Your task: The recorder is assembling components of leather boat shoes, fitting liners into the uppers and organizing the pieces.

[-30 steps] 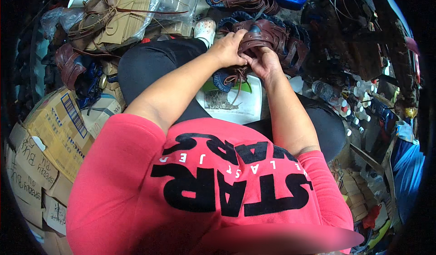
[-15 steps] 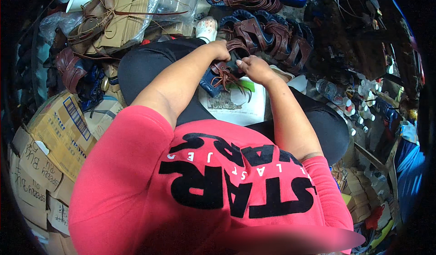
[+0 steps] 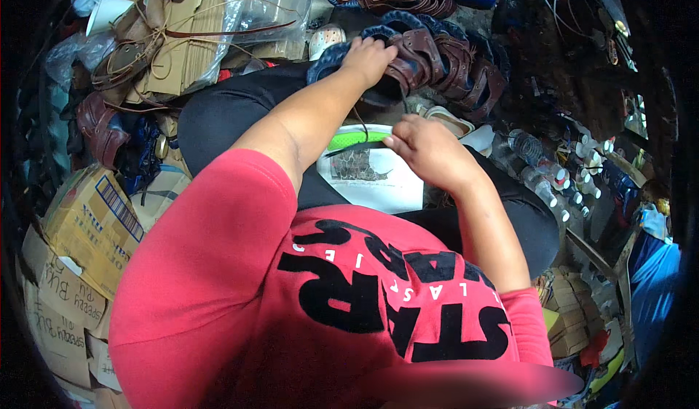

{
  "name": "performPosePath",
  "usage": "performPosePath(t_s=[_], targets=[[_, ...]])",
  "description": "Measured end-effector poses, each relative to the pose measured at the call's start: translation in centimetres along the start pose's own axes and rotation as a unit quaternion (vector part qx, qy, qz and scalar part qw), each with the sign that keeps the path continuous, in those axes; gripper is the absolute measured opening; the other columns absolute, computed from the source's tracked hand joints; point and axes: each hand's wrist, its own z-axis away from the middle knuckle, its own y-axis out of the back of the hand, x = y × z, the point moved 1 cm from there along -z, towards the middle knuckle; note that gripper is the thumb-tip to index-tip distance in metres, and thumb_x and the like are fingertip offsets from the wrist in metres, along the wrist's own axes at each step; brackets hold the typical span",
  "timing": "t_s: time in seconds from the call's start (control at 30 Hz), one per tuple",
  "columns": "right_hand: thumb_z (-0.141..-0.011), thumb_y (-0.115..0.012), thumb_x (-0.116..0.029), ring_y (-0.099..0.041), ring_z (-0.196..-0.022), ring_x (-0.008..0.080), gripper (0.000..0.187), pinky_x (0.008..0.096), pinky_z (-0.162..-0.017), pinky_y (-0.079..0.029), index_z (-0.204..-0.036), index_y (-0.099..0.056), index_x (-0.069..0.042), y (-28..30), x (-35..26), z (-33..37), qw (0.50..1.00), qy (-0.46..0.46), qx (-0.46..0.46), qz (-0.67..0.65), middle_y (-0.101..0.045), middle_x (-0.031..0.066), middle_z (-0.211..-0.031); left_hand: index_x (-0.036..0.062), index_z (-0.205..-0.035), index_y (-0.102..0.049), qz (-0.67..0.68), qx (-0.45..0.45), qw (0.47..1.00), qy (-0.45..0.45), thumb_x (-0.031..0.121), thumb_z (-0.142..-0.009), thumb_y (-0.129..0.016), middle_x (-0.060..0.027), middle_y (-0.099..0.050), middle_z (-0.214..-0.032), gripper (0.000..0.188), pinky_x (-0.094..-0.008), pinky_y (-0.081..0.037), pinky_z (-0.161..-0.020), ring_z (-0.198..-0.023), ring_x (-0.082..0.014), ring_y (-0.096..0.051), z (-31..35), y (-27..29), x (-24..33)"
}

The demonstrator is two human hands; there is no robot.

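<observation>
Head view is looking down over a red shirt with black lettering (image 3: 378,292) and black trousers (image 3: 226,114), person sitting in a really cluttered spot. Left hand (image 3: 369,58) is reaching forward and its grip is closing down on the top of a brown strappy sandal (image 3: 408,60), first one in a curved row of similar brown sandals (image 3: 466,67) with blue soles, sitting just past the knees. Right hand (image 3: 426,147) is hanging lower, over the lap, with thumb and fingertips pinching together on a thin dark cord (image 3: 360,129) that's running up toward the sandal under the left hand. Hard to tell exactly where the cord is ending, it's too thin up there.

Just under the right hand a white board (image 3: 371,180) with a small dark print and a bright green edge is lying across the lap. Off to the person's left, cardboard boxes (image 3: 80,241) are stacking up, plus a heap of flat cardboard pieces and clear plastic (image 3: 218,23) with brown leather straps lying across them. A white paper cup (image 3: 105,16) is sitting at the far left top. On the right, several clear plastic bottles (image 3: 546,165) are crowding together, and something blue (image 3: 655,292) is bunching up near the edge.
</observation>
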Motion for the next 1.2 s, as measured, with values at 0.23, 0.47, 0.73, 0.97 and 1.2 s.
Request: performPosePath(t_s=[0.23, 0.47, 0.73, 0.97, 1.2], targets=[[-0.084, -0.054, -0.018, -0.054, -0.073, 0.0376, 0.022, 0.0445, -0.065, -0.043, -0.074, -0.055, 0.001, 1.7, -0.1, 3.1, 0.998, -0.014, 0.046, -0.034, -0.053, 0.0183, -0.076, 0.0187, -0.114, -0.05, -0.096, 0.035, 0.994, -0.044, 0.014, -0.085, -0.042, -0.0113, -0.055, -0.109, 0.03, -0.0445, -0.033, -0.095, -0.11, -0.0272, -0.048, -3.8, -0.7, -1.7], [-0.086, -0.052, -0.018, -0.054, -0.074, 0.0376, 0.019, 0.0443, -0.066, -0.043, -0.078, -0.054, 0.0, 1.8, 2.0, 1.2, 0.99, -0.068, 0.09, -0.086, -0.053, 0.018, -0.079, 0.0201, -0.117, -0.047, -0.124, 0.042, 0.987, -0.092, 0.011, -0.083, -0.041, -0.0094, -0.051, -0.103, 0.036, -0.0382, -0.035, -0.089, -0.103, -0.0257, -0.048, -8.7, -1.5, -2.8], [-0.087, -0.05, -0.022, -0.053, -0.079, 0.0354, 0.025, 0.0406, -0.07, -0.042, -0.077, -0.055, 0.0, -0.4, 4.2, 0.3, 0.959, -0.105, 0.17, -0.201, -0.053, 0.0184, -0.079, 0.0198, -0.118, -0.046, -0.094, 0.054, 0.991, -0.074, 0.01, -0.084, -0.039, -0.0094, -0.047, -0.118, 0.036, -0.0509, -0.028, -0.099, -0.115, -0.0258, -0.043, -7.2, -2.2, -4.5], [-0.087, -0.049, -0.02, -0.051, -0.09, 0.0286, 0.022, 0.0372, -0.083, -0.04, -0.082, -0.061, -0.001, 0.2, 5.8, 0.1, 0.917, -0.025, 0.376, -0.128, -0.057, 0.0135, -0.087, 0.0149, -0.13, -0.037, 0.072, -0.168, 0.968, -0.172, 0.027, -0.064, -0.075, -0.0142, -0.03, -0.139, 0.078, -0.045, -0.035, -0.096, -0.12, -0.0314, -0.04, -0.8, 7.5, 5.2], [-0.079, -0.056, -0.03, -0.059, -0.087, 0.0321, 0.027, 0.0424, -0.075, -0.048, -0.097, -0.064, -0.012, 4.1, 1.3, 6.7, 0.918, 0.032, 0.389, 0.074, -0.06, 0.0149, -0.092, 0.0035, -0.092, -0.063, 0.191, 0.043, 0.955, -0.225, 0.017, -0.084, -0.057, -0.0188, -0.061, -0.097, 0.017, -0.0394, -0.046, -0.078, -0.093, -0.0329, -0.058, 5.9, 6.7, 7.0]])
